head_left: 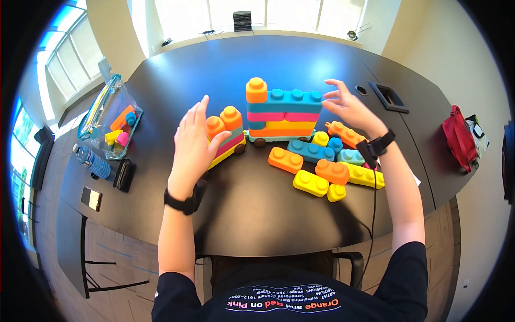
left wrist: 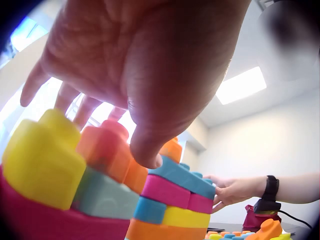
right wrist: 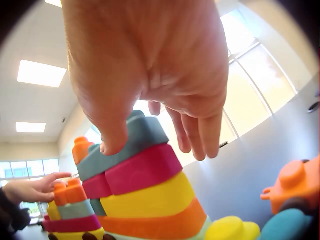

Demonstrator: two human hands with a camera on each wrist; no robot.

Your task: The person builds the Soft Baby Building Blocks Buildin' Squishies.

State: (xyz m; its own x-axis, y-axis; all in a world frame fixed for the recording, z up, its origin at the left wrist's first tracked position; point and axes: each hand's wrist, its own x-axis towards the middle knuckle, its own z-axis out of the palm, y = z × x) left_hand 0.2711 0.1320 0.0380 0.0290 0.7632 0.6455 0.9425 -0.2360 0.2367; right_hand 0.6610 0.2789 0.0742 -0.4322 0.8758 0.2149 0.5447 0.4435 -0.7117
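A wheeled stack of blocks (head_left: 284, 116) in teal, pink, yellow and orange stands mid-table, an orange block (head_left: 256, 90) at its left top end. Beside its right end is the right hand (head_left: 351, 110), fingers extended and spread; in the right wrist view the thumb is by the top teal block (right wrist: 135, 142). The left hand (head_left: 194, 142) is spread over a smaller wheeled stack (head_left: 229, 145) topped with orange blocks (head_left: 231, 118). In the left wrist view a yellow block (left wrist: 45, 160) shows on that stack. Whether either hand touches its stack is unclear.
Loose blocks (head_left: 311, 183) lie right of centre, near an orange wheeled piece (head_left: 346, 134). At left are a clear bag (head_left: 115, 121) with blocks, a water bottle (head_left: 92, 161), a black case (head_left: 124, 175) and a small card-like item (head_left: 92, 199). A red bag (head_left: 459, 140) lies at right.
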